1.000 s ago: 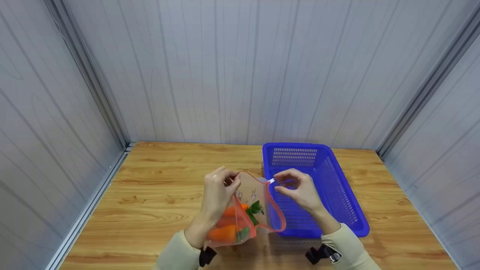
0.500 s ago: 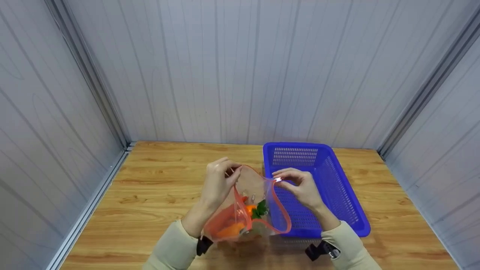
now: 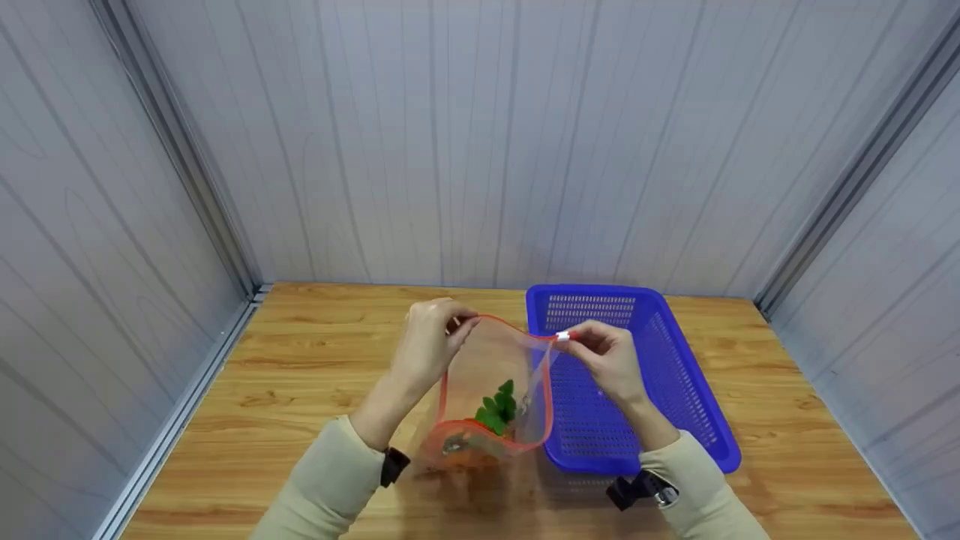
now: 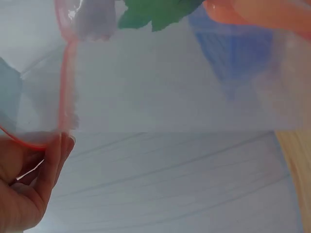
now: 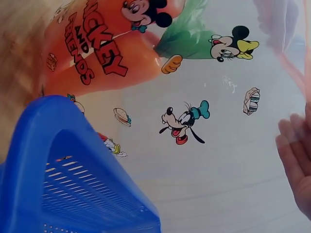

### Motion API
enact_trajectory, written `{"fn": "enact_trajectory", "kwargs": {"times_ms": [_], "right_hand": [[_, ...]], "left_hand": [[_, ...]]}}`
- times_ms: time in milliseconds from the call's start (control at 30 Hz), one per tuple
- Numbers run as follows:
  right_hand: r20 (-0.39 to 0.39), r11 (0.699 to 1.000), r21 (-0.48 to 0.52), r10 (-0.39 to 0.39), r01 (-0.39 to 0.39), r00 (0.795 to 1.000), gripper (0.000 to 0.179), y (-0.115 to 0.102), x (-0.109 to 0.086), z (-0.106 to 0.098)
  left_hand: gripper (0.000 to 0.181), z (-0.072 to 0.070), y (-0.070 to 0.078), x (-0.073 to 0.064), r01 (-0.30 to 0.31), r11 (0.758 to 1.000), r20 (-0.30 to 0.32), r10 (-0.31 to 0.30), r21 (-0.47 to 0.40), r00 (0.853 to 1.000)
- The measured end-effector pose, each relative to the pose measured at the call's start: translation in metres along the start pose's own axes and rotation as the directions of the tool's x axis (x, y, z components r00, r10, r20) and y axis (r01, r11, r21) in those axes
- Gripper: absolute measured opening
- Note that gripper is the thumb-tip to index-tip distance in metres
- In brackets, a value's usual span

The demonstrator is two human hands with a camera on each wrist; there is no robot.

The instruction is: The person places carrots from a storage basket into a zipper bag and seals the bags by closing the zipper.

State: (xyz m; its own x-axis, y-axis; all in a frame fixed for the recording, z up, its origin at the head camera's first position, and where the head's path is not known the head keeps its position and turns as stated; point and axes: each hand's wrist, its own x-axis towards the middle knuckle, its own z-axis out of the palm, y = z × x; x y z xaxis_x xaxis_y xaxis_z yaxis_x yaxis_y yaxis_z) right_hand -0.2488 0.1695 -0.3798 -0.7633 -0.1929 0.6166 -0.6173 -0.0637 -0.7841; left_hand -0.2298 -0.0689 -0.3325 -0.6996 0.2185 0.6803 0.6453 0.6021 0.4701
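Note:
A see-through zip bag (image 3: 487,349) with an orange-red edge hangs open between my hands. My left hand (image 3: 429,345) pinches its top edge at the left corner. At the right corner my right hand (image 3: 609,361) pinches the edge by the white zip slider (image 3: 562,337). Inside the bag are orange carrots (image 5: 126,63) with green leafy tops (image 3: 499,409). Cartoon figures (image 5: 183,124) are printed on the bag's front, as the right wrist view shows. From the head, most of the carrots are hidden behind the folded front edge.
A blue plastic basket (image 3: 712,420) with slotted walls stands on the wooden table (image 3: 300,390), to the right of the bag and beneath my right hand. Pale panel walls (image 3: 480,150) enclose the table at the back and both sides.
My right fingers have gone from apart beside the slider to pinching the bag there. Both hands have risen a little, and the bag's mouth now hangs wider, facing me.

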Motion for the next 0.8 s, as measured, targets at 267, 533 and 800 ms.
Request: {"fn": "enact_trajectory", "kwargs": {"times_ms": [267, 533, 800], "right_hand": [[-0.096, 0.993, -0.09, 0.069, -0.078, 0.993, 0.006, -0.025, 0.019, 0.011], [-0.167, 0.974, -0.184, 0.098, -0.128, 0.981, 0.008, -0.03, 0.035, 0.018], [-0.182, 0.964, -0.236, 0.079, -0.122, 0.98, 0.01, -0.021, 0.042, 0.025]], "left_hand": [[0.005, -0.013, 0.005, 0.02, 0.071, 0.991, 0.178, -0.09, 0.111, 0.98], [0.017, -0.02, 0.019, 0.032, 0.071, 0.971, 0.314, -0.142, 0.226, 0.939], [0.033, -0.009, 0.034, 0.038, 0.043, 0.971, 0.364, -0.129, 0.234, 0.922]]}}
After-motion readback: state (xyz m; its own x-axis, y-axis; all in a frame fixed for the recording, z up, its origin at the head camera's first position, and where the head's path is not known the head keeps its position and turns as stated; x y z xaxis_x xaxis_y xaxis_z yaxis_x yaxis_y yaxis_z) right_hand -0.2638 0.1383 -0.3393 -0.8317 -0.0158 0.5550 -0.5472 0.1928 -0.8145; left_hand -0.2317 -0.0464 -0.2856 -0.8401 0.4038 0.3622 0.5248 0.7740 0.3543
